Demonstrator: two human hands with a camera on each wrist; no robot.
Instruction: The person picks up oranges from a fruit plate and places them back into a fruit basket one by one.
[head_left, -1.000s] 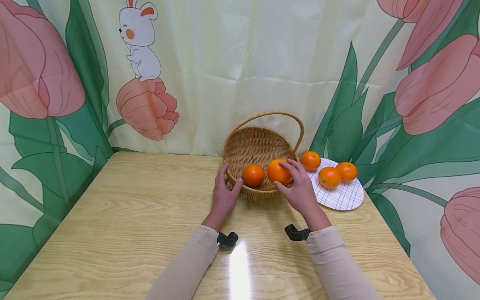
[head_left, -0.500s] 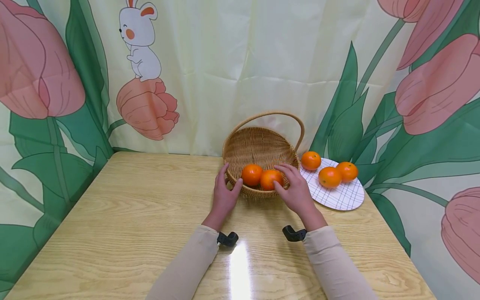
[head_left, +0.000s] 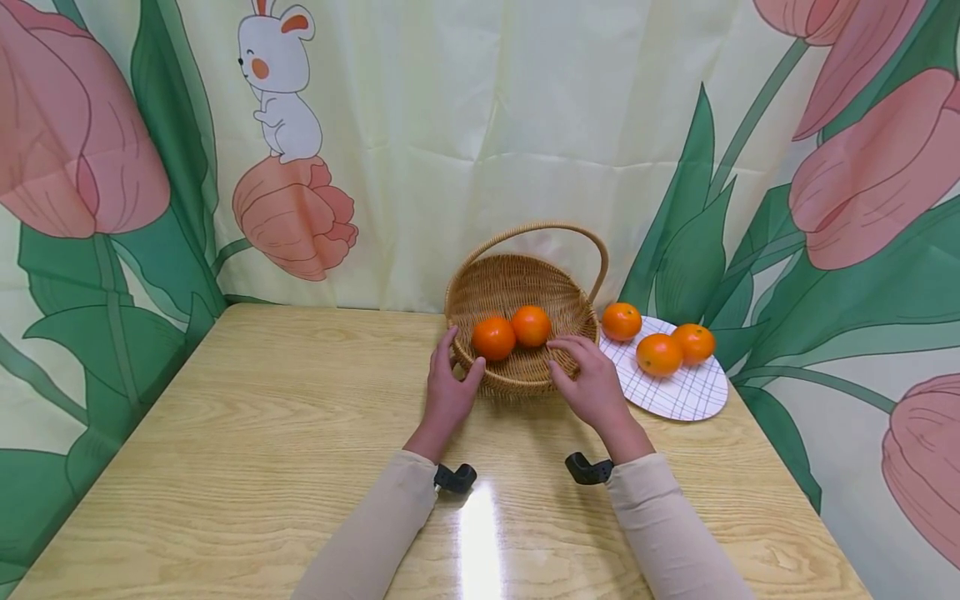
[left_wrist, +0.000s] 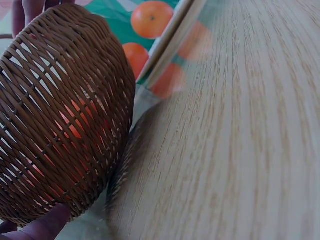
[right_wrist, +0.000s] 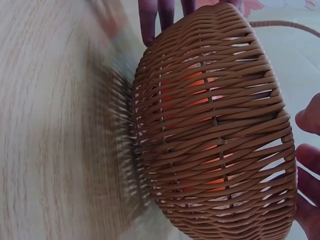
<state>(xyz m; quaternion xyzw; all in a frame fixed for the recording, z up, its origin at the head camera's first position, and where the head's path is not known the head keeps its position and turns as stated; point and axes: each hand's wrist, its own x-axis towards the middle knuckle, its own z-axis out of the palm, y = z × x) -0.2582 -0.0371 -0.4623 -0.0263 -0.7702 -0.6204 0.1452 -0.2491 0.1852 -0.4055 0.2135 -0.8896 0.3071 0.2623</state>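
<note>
A wicker basket (head_left: 506,283) with a tall handle stands by the curtain, holding an orange (head_left: 493,338) and a second orange (head_left: 531,326) that sit side by side. My left hand (head_left: 450,387) holds the basket's left front side, thumb and fingers spread around it. At the right front rim, my right hand (head_left: 596,387) has its thumb and fingers apart, with nothing between them. Through the weave in the right wrist view, orange patches of fruit (right_wrist: 187,95) show. Left fingers (right_wrist: 150,20) lie against the wicker there.
A white checked plate (head_left: 686,404) right of the basket bears two oranges (head_left: 660,356). Another orange (head_left: 622,322) lies at the plate's left edge, close to the basket. Behind the wooden table (head_left: 262,433) hangs a printed curtain (head_left: 420,167).
My right hand lowered an orange into the basket and let go. That orange rolled toward the back, and the other shifted slightly left. My left hand stayed in place.
</note>
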